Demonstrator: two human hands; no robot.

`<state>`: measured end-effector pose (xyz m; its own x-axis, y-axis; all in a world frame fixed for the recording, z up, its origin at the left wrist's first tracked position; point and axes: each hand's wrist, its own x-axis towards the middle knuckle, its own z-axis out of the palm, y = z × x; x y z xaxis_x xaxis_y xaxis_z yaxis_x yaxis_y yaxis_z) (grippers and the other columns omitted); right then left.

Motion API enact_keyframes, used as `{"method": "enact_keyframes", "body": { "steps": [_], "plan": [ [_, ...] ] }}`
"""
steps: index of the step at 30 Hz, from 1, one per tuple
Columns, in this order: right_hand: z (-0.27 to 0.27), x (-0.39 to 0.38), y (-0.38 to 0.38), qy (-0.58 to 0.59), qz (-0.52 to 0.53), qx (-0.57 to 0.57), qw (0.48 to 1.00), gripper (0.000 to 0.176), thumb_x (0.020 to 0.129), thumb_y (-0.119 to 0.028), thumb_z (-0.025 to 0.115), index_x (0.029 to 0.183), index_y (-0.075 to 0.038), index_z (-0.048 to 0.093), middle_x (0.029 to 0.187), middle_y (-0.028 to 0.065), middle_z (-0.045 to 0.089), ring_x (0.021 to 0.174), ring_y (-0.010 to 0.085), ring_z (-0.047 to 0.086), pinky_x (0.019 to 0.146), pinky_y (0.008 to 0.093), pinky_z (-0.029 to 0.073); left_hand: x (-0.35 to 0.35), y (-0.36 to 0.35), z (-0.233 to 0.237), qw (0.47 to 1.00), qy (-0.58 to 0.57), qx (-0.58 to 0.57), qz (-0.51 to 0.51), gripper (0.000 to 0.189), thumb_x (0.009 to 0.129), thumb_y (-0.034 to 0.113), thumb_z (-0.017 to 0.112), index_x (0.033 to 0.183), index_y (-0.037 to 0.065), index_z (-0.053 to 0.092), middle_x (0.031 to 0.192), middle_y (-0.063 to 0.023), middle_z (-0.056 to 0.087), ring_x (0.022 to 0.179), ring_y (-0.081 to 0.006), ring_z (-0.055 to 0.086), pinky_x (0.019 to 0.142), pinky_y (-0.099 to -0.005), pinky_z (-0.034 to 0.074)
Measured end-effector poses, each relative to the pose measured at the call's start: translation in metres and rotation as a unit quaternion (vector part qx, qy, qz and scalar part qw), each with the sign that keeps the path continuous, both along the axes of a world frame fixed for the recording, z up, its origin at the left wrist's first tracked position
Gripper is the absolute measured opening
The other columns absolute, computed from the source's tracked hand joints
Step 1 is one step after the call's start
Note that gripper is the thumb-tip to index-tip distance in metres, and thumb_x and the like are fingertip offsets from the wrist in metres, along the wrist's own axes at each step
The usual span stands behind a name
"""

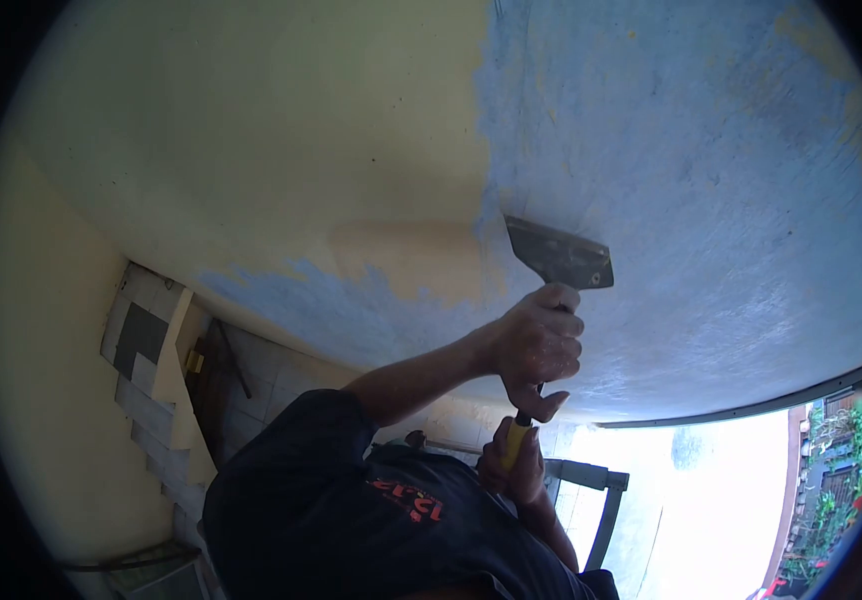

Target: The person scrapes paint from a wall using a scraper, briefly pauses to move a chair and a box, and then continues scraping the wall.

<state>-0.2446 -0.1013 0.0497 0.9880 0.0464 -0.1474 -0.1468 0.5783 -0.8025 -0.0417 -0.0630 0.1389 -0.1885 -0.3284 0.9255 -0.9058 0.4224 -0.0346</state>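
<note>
A wide-bladed scraper (563, 254) lies with its blade edge at the wall, by the border between cream paint and a bluish scraped-looking area. My left hand (539, 345) is wrapped round its upper shaft just below the blade, and its fingers look dusty. Lower down, my right hand (513, 462) grips the yellow handle (514, 443) close to my chest. Both hands are closed on the same tool. Part of the shaft is hidden behind my fingers. The wall (711, 200) is patchy blue on the right and smooth cream on the left.
A tiled staircase (146, 390) is at the left, with dark items beside it. A dark metal frame (606, 500) stands behind my right arm. At the lower right, a bright opening (711, 490) leads to green plants (836, 500) outside.
</note>
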Motion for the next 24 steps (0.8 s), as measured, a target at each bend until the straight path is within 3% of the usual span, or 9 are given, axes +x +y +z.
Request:
{"method": "enact_keyframes", "body": {
  "steps": [3,18,19,22,24],
  "plan": [
    [-0.004,-0.009,0.000,0.034,0.000,0.052,0.998,0.058,0.092,-0.068,0.035,0.088,-0.010,0.039,0.053,0.0030,0.037,0.037,0.0118,0.034,0.035,0.0255,0.031,-0.008,-0.001,-0.012,1.000,0.018,0.024,-0.004,0.028,0.060,0.030,0.053,0.047,0.014,0.034,0.049,0.0001,0.030,0.046,-0.0193,0.038,0.067,-0.0369,0.035],
    [0.010,-0.005,0.005,0.023,-0.018,0.028,0.999,0.058,0.092,-0.068,0.034,0.087,-0.010,0.039,0.051,0.0019,0.036,0.036,0.0110,0.033,0.034,0.0250,0.030,-0.001,0.000,0.004,1.000,-0.007,-0.020,-0.016,0.027,0.057,0.031,0.058,0.044,0.013,0.042,0.044,0.0003,0.036,0.047,-0.0181,0.039,0.071,-0.0370,0.035],
    [0.005,-0.007,0.005,0.009,-0.010,0.017,1.000,0.056,0.095,-0.065,0.027,0.086,-0.011,0.038,0.049,0.0020,0.034,0.033,0.0118,0.031,0.031,0.0257,0.029,-0.005,-0.001,-0.006,1.000,0.006,0.001,-0.016,0.027,0.057,0.031,0.058,0.045,0.013,0.042,0.044,0.0003,0.037,0.048,-0.0181,0.039,0.071,-0.0372,0.035],
    [0.002,-0.006,0.008,0.036,-0.029,0.045,0.998,0.056,0.095,-0.065,0.026,0.086,-0.011,0.038,0.049,0.0017,0.034,0.034,0.0116,0.031,0.031,0.0252,0.029,-0.004,-0.001,-0.005,0.999,0.029,0.029,-0.021,0.028,0.057,0.032,0.059,0.045,0.014,0.041,0.044,0.0004,0.037,0.048,-0.0180,0.038,0.071,-0.0374,0.035],
    [0.008,-0.005,0.005,0.015,-0.022,0.028,0.999,0.056,0.095,-0.065,0.026,0.086,-0.011,0.038,0.048,0.0015,0.034,0.034,0.0114,0.031,0.031,0.0251,0.029,0.000,-0.002,0.005,1.000,-0.015,-0.010,-0.014,0.028,0.059,0.032,0.058,0.044,0.014,0.041,0.043,0.0007,0.035,0.047,-0.0176,0.037,0.070,-0.0369,0.034]
  ]
}}
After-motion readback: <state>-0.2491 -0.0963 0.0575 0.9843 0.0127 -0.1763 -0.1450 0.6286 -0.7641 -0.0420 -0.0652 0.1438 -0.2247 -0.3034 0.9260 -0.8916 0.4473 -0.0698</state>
